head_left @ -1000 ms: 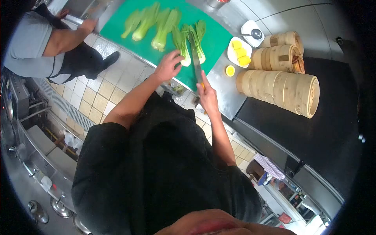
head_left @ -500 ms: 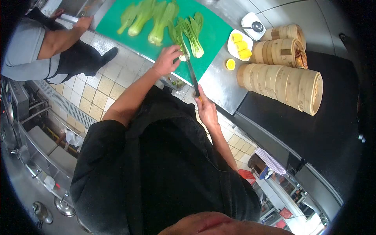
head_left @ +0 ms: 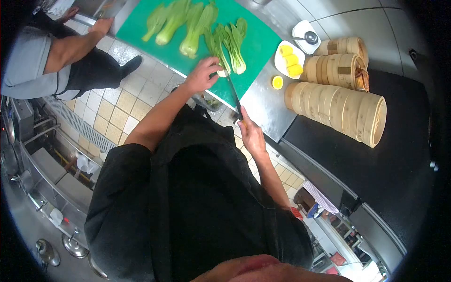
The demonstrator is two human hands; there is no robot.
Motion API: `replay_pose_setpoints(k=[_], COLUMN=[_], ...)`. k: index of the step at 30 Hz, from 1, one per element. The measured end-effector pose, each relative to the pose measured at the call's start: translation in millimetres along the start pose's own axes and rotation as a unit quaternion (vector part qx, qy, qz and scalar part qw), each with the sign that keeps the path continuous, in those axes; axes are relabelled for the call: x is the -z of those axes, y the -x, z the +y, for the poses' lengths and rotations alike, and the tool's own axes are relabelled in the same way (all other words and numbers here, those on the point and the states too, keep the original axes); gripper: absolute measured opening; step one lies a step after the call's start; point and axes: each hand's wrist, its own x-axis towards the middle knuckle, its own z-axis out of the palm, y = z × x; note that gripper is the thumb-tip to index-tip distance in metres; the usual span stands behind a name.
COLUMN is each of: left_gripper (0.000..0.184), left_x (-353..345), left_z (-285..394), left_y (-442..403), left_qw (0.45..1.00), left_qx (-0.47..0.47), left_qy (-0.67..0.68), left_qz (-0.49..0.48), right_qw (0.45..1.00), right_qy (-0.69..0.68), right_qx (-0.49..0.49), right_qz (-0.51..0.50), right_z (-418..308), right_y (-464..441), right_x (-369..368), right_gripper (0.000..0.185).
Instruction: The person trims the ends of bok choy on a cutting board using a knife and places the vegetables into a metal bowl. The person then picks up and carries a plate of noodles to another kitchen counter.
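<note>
My left hand [head_left: 203,75] has its fingers on the base of a narrow piece of green leafy vegetable [head_left: 216,47] at the front of the green cutting board [head_left: 263,42]. In my right hand [head_left: 252,135] is the handle of a knife [head_left: 233,91], its blade tip at the base of that same piece. Just to the right lies a cut piece [head_left: 235,49] with its inner side showing. Thicker vegetable heads [head_left: 190,42] lie further left on the board, leaves pointing away from me.
Right of the board are a white plate with yellow pieces [head_left: 280,63], a small yellow cup [head_left: 277,82], a white dish with a spoon [head_left: 300,33] and stacked bamboo steamers [head_left: 336,110]. Another person [head_left: 61,56] stands at the left, hands by the counter edge.
The knife has moved from between the two narrow pieces to the base of the left one, and my right hand has moved lower. My left hand stays at that piece.
</note>
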Motion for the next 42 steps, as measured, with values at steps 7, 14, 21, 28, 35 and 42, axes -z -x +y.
replay_pose_setpoints(k=[7, 14, 21, 28, 35, 42], left_gripper=[0.030, 0.029, 0.028, 0.025, 0.037, 0.045], left_x=[2, 3, 2, 1, 10, -24], left_z=[5, 7, 8, 8, 30, 33], left_y=[0, -2, -1, -5, -3, -56], left_qw=[1.000, 0.999, 0.999, 0.999, 0.994, 0.979], left_qx=[0.027, 0.030, 0.024, 0.016, 0.047, -0.036], left_qy=[0.010, 0.026, 0.042, 0.026, -0.086, -0.190], left_qz=[-0.003, 0.006, 0.003, 0.031, 0.040, -0.070], right_qw=[0.997, 0.998, 0.998, 0.999, 0.987, 0.986], right_qy=[0.007, 0.008, 0.036, -0.044, -0.121, -0.086], right_qx=[-0.050, -0.043, -0.017, -0.010, -0.110, -0.144], right_qz=[-0.056, -0.053, -0.039, 0.000, 0.003, 0.023], right_z=[-1, 0, -1, 18, -2, 20], right_y=[0, -2, -5, -30, -12, -28], right_x=[8, 4, 1, -34, 21, 26], right_gripper=[0.054, 0.057, 0.059, 0.056, 0.053, 0.055])
